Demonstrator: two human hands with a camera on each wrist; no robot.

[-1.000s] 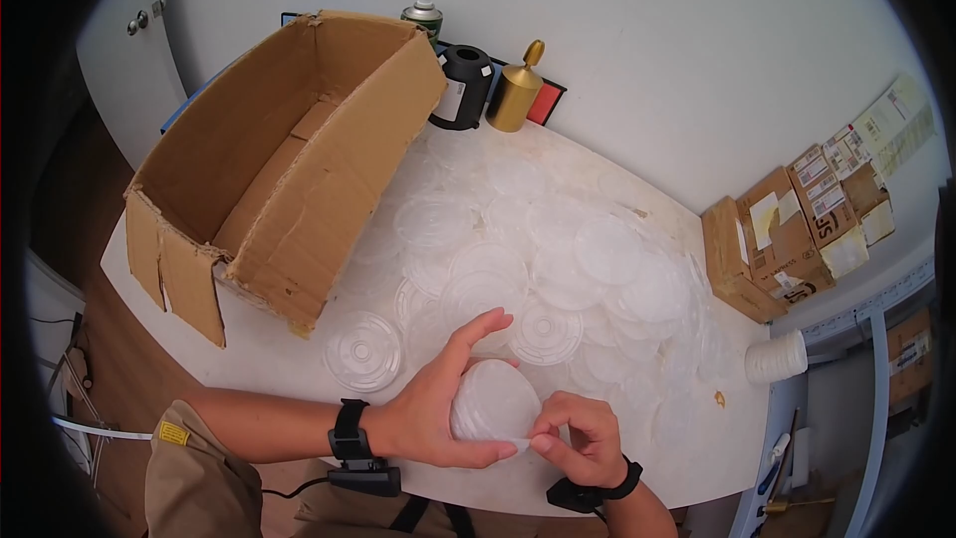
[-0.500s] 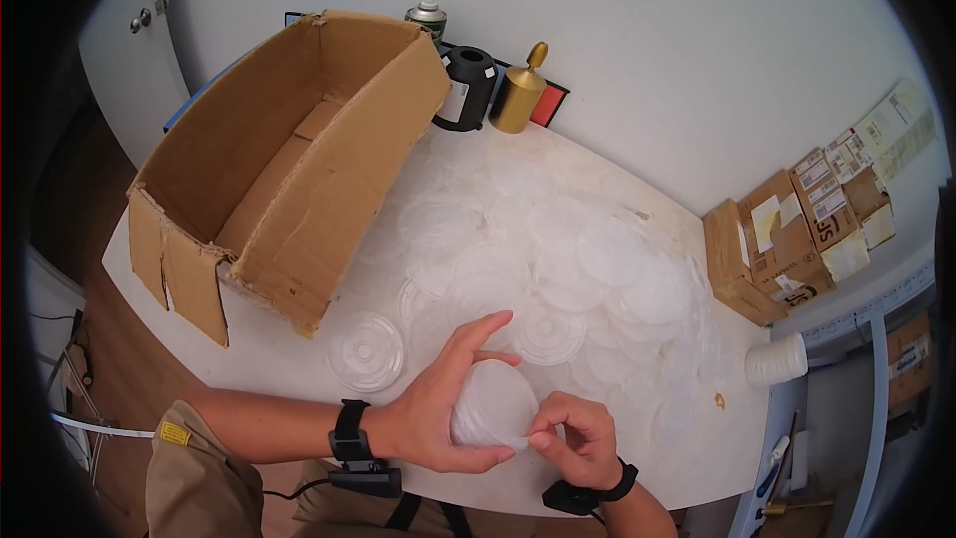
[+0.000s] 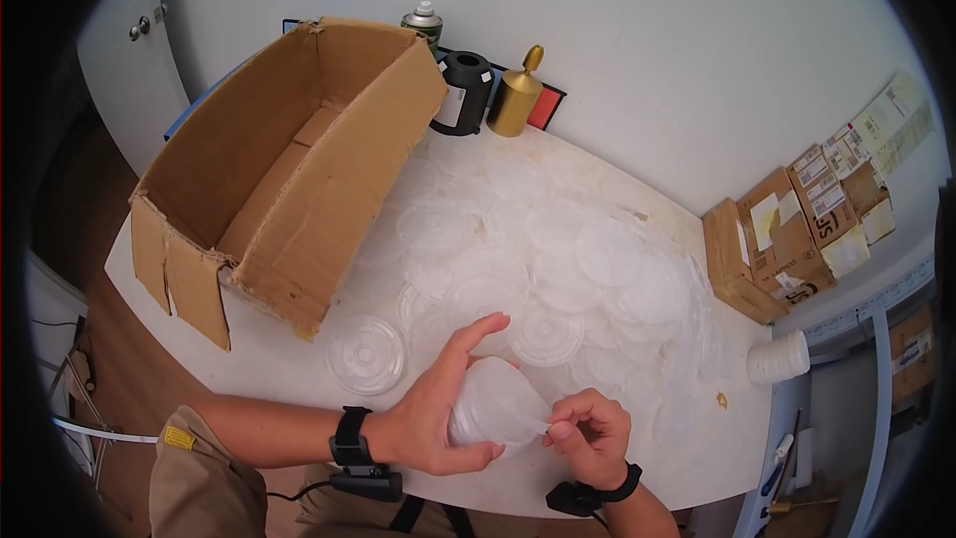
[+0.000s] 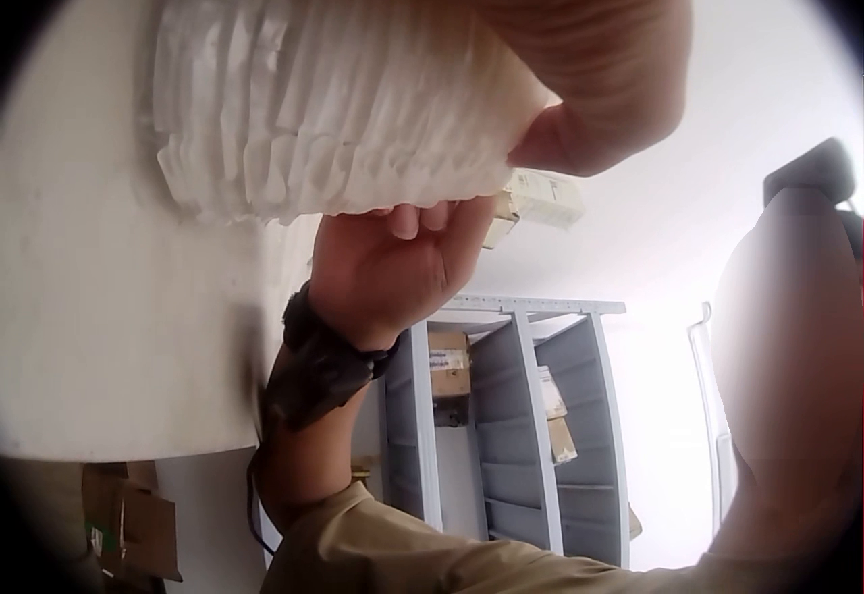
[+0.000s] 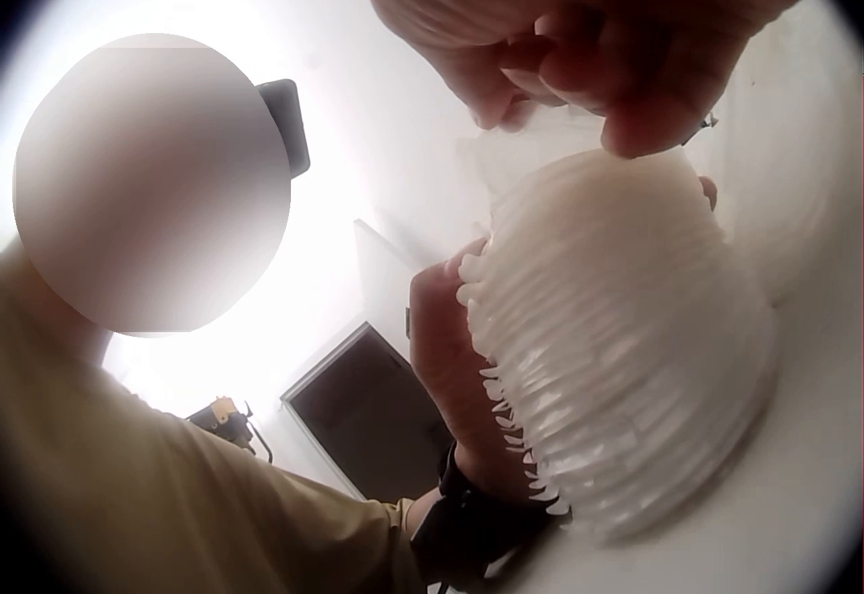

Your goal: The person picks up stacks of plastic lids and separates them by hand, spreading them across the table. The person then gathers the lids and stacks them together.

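Observation:
My left hand (image 3: 428, 423) grips a stack of thin translucent plastic lids (image 3: 480, 416) from its left side, fingers behind and thumb in front. In the right wrist view the stack (image 5: 621, 351) shows many ridged layers, with small tabs sticking out along one side. Thumb and forefinger of my right hand (image 3: 595, 440) pinch the edge of the top lid (image 3: 523, 406), which is pulled out to the right of the stack. Left of the hands, a round clear lid (image 3: 366, 354) with concentric rings lies flat on the white table (image 3: 269, 369).
Many translucent lids (image 3: 597, 269) spread over the table beyond my hands. A long open cardboard box (image 3: 349, 199) stands at the left. Behind are a spray can (image 3: 423, 22), a black container (image 3: 465, 95) and a brass-coloured canister (image 3: 515, 105). A white roll (image 3: 777, 357) sits at the right edge.
My right hand has shifted slightly right, drawing the top lid's edge away from the stack. My left hand keeps its grip, with the stack tilted a little.

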